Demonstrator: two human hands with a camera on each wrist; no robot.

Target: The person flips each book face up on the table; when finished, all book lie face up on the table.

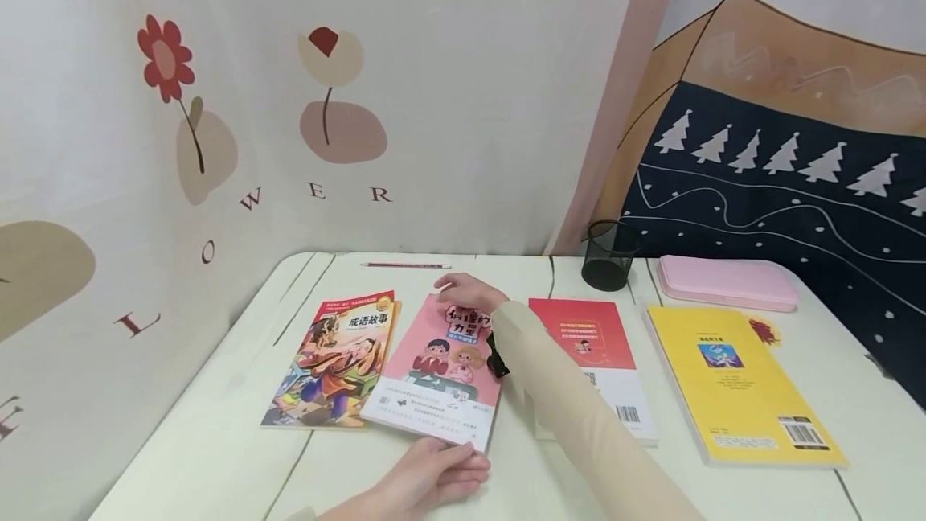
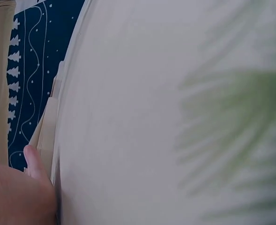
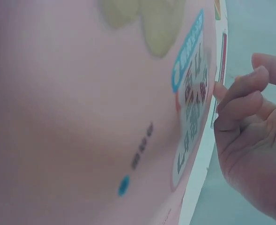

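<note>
A pink book [image 1: 408, 344] with two cartoon children on its cover lies slanted on the table [image 1: 347, 473]. At its near right corner my left hand [image 1: 434, 474] holds the edge, with the thumb on top; some fingertips are hidden. My right hand [image 1: 470, 292] touches the far edge, its fingers loosely bent in the right wrist view, where the pink cover [image 3: 81, 117] is very close. The left wrist view shows the left thumb [image 2: 32, 161] beside a white surface [image 2: 128, 117] with blurred green leaves. To the left lies a colourful storybook [image 1: 340, 360], close against the pink book.
Right of the pink book lies a red and white book [image 1: 586, 336], partly behind my right sleeve [image 1: 579, 416]. Farther right are a yellow book [image 1: 731, 392] and a pink case [image 1: 727, 281]. A black mesh cup [image 1: 610, 260] and a pencil [image 1: 405, 265] lie near the back edge.
</note>
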